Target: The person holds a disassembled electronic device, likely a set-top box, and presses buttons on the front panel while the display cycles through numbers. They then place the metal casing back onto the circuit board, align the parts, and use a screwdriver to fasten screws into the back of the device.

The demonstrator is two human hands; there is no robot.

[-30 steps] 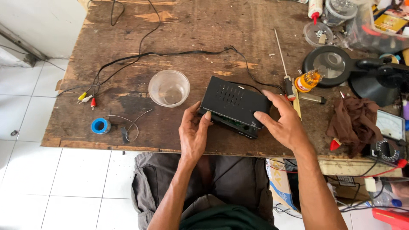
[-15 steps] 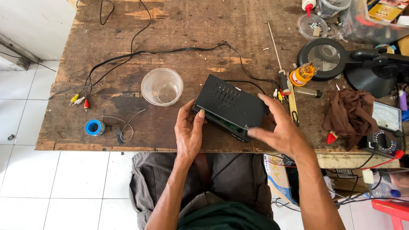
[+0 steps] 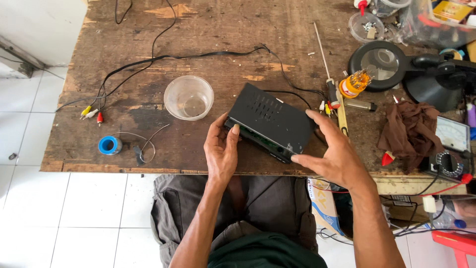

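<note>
A flat black box (image 3: 270,120) with vent slots lies on the worn wooden table (image 3: 208,44), near its front edge. My left hand (image 3: 221,147) grips its near left corner, thumb on the front face. My right hand (image 3: 334,151) clasps its right end, fingers spread over the side and front corner. A black cable (image 3: 198,54) runs from behind the box across the table to red, white and yellow plugs (image 3: 91,113) at the left.
A clear plastic cup (image 3: 189,98) stands left of the box. A blue solder spool (image 3: 109,145) sits at the front left. A screwdriver (image 3: 325,64), magnifier lamp (image 3: 379,62), brown rag (image 3: 409,131) and meter (image 3: 452,149) crowd the right side.
Both hands stay on the box, which looks turned a little. My right hand has slid from its top to its right end.
</note>
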